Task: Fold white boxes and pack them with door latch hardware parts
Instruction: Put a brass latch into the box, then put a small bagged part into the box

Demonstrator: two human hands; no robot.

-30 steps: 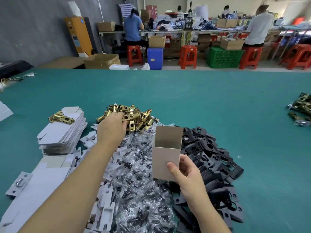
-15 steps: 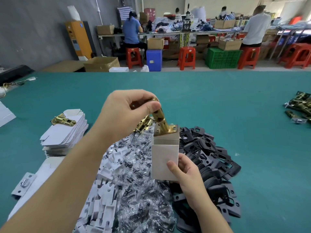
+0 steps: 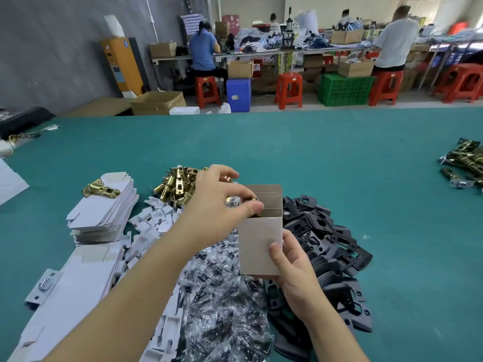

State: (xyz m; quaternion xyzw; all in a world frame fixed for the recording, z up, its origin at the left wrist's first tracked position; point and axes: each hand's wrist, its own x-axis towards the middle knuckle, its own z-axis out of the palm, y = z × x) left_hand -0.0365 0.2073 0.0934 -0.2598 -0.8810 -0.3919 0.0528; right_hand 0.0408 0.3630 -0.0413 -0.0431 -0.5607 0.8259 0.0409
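A person's right hand [image 3: 295, 267] grips an upright, open-topped white box [image 3: 261, 244] from below and behind, thumb pressed flat on its near face, holding it above a green worktop [image 3: 339, 165]. The left hand [image 3: 222, 202] reaches across to the box's mouth, thumb and fingertips pinching a brass door latch [image 3: 252, 198] that sits mostly inside the opening; only a sliver of brass shows between the fingers.

Just beyond the left hand lies a heap of brass latches [image 3: 177, 185]. To that hand's left stands a stack of flat white box blanks [image 3: 104, 212] with a single brass latch [image 3: 100, 189] resting on top, and nearer the person a second stack of blanks [image 3: 68, 288] carries a white card with a silver fitting [image 3: 43, 286]. Under the left forearm spread small white card inserts [image 3: 154, 220] and a pile of clear plastic bags of dark small parts [image 3: 219, 296]. Below and to the right of the right hand is a pile of black plates [image 3: 329, 244]. Well off to the right, at the worktop's edge, lies another cluster of dark brass latches [image 3: 467, 160].
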